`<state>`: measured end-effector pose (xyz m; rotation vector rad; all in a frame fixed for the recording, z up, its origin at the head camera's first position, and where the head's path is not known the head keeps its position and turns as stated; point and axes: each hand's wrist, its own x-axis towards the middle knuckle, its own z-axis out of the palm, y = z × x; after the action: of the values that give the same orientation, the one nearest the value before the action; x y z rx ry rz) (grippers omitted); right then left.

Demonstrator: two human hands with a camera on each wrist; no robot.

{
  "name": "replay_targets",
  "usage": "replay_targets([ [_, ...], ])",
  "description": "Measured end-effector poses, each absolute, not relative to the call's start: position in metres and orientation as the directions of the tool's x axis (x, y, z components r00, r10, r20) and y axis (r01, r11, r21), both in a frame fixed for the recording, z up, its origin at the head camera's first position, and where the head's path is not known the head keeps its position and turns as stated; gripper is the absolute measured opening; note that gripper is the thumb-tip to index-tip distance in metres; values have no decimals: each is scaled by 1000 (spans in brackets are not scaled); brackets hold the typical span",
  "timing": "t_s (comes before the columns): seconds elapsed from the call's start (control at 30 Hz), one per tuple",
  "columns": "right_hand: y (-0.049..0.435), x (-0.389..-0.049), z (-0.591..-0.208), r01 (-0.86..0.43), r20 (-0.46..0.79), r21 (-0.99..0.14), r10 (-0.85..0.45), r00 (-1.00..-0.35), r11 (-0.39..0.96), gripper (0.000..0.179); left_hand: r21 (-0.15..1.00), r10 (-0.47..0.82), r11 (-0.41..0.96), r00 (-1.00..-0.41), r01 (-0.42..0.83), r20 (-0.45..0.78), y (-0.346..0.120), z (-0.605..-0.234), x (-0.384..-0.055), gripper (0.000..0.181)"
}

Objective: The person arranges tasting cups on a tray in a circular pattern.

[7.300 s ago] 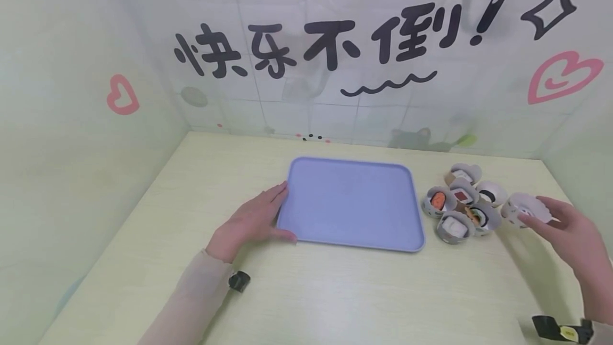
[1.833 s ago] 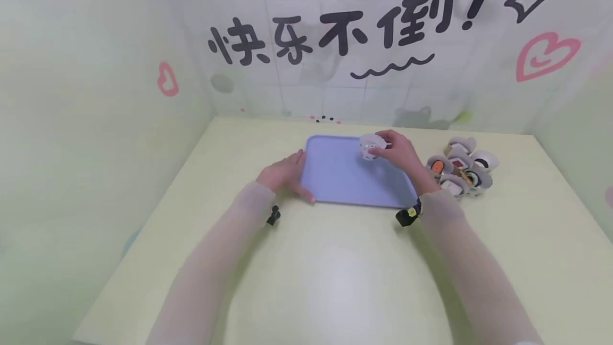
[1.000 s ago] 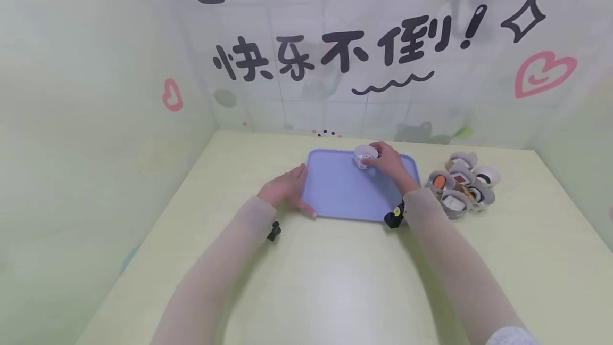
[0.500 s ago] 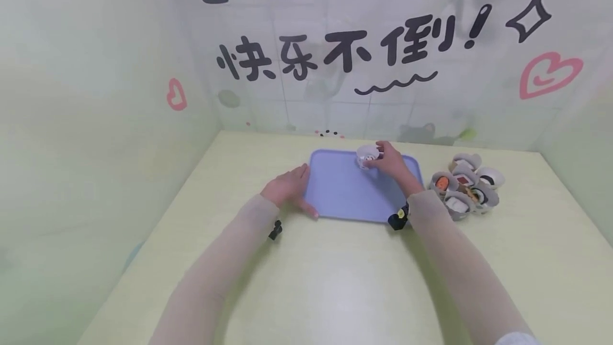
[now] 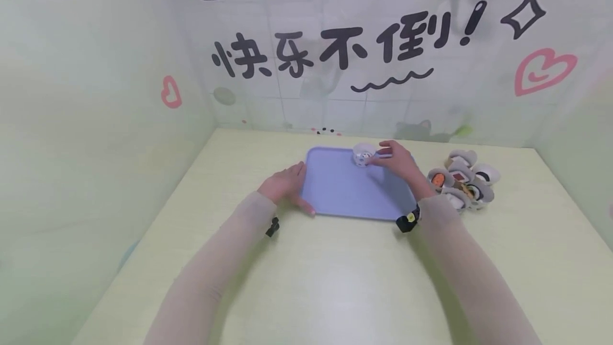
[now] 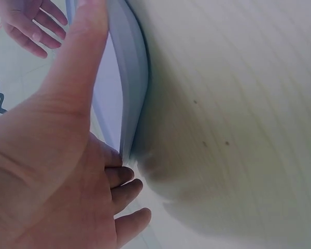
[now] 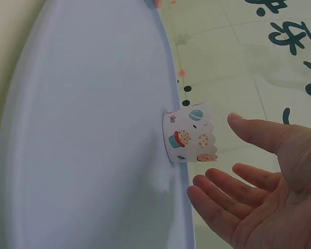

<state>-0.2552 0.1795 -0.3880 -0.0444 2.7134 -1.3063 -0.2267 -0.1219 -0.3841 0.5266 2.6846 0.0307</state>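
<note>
A white paper baking cup (image 5: 362, 155) stands on the blue tray (image 5: 345, 190) near its far edge. Cupcake prints show on the side of the paper baking cup (image 7: 189, 136) in the right wrist view. My right hand (image 5: 398, 161) is just right of it; in that wrist view, a gap separates the spread thumb and fingers of my right hand (image 7: 259, 179) from the cup. At the tray's left end rests my left hand (image 5: 286, 182). Its thumb lies along the near rim and its fingers touch the left side, seen with the left hand (image 6: 52, 155) close up.
Right of the tray, several paper baking cups (image 5: 479, 196) stand bunched together, holding what look like toy sushi pieces. A printed wall sheet (image 5: 335, 105) rises behind the table (image 5: 325, 281), with side walls left and right.
My right hand carried the paper baking cup from the right side over to the tray, set it down and has let go, drawing slightly right. My left hand stays at the tray's left end.
</note>
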Motion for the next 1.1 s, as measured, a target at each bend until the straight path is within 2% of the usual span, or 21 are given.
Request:
replay_targets([
  [0.2, 188, -246, -381, -11, -95, -777, -135, -986, 630, 60, 96, 366, 929, -852, 357, -374, -121, -380, -225, 141],
  [0.43, 201, -232, -374, -63, -71, -760, -180, -981, 647, 54, 118, 367, 929, -846, 350, -386, -121, -381, -226, 141],
  [1.1, 221, -194, -363, -98, -70, -782, -242, -968, 616, 56, 102, 369, 928, -854, 358, -367, -120, -381, -227, 141],
])
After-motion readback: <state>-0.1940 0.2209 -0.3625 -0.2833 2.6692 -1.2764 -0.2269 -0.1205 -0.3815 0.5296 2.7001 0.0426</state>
